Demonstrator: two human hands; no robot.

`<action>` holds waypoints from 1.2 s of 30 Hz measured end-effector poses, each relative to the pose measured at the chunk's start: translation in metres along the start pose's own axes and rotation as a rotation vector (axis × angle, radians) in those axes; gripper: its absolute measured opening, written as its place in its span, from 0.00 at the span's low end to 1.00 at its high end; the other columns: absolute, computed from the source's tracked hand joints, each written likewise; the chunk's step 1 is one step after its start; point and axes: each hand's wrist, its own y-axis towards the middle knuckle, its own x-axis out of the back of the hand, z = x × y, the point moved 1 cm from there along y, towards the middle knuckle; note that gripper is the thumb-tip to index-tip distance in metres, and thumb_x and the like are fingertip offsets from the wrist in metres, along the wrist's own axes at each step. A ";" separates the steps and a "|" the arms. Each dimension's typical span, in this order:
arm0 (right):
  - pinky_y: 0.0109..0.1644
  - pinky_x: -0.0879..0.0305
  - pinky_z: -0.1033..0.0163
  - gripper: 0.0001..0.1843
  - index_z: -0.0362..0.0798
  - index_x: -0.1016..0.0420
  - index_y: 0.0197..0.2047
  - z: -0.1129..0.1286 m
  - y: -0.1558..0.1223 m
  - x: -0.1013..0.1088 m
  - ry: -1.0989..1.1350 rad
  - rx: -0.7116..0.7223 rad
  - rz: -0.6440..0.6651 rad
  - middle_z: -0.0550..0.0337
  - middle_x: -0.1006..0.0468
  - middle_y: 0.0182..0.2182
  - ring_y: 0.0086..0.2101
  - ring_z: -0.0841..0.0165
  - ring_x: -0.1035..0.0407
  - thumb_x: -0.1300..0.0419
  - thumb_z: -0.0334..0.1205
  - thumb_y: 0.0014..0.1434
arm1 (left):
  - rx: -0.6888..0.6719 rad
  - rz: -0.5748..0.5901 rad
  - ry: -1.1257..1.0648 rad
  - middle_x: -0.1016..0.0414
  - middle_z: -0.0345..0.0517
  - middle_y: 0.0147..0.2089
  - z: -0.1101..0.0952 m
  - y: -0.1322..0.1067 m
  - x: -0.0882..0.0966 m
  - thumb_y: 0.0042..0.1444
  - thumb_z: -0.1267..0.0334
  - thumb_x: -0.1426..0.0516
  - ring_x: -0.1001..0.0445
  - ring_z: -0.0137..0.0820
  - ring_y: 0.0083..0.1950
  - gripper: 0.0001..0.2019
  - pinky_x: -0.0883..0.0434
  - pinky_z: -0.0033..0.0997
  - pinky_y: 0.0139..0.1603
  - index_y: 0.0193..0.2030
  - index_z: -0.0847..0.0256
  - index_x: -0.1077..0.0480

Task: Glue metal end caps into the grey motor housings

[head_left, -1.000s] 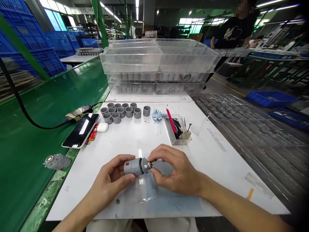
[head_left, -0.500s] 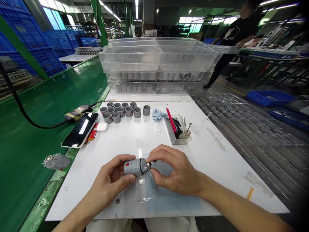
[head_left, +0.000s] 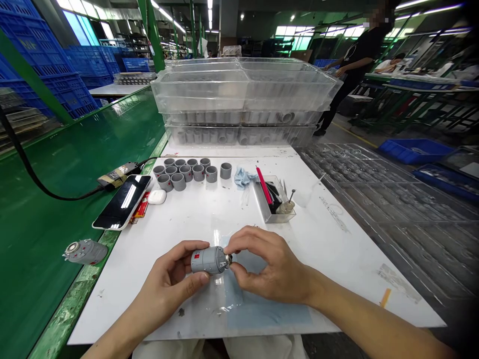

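Grey motor cylinder (head_left: 208,260) is held low above the white table (head_left: 337,234); left hand (head_left: 170,284) fingers are clamped around its body, right hand (head_left: 271,267) fingers pinch its metal end.

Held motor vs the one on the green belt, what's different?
The held motor is gripped by the left hand, right hand pinching its end; the belt motor lies untouched on the green belt. Belt motor's metal end face shows plainly; held motor's ends are largely covered by the hands. Both are grey cylinders lying sideways.
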 end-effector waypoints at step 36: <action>0.22 0.41 0.71 0.21 0.46 0.26 0.59 0.011 -0.032 0.010 0.673 -1.072 0.322 0.62 0.18 0.27 0.16 0.76 0.34 0.43 0.39 0.64 | -0.199 -0.013 0.758 0.29 0.35 0.55 -0.027 0.004 -0.029 0.60 0.67 0.39 0.31 0.33 0.43 0.32 0.32 0.38 0.45 0.66 0.35 0.44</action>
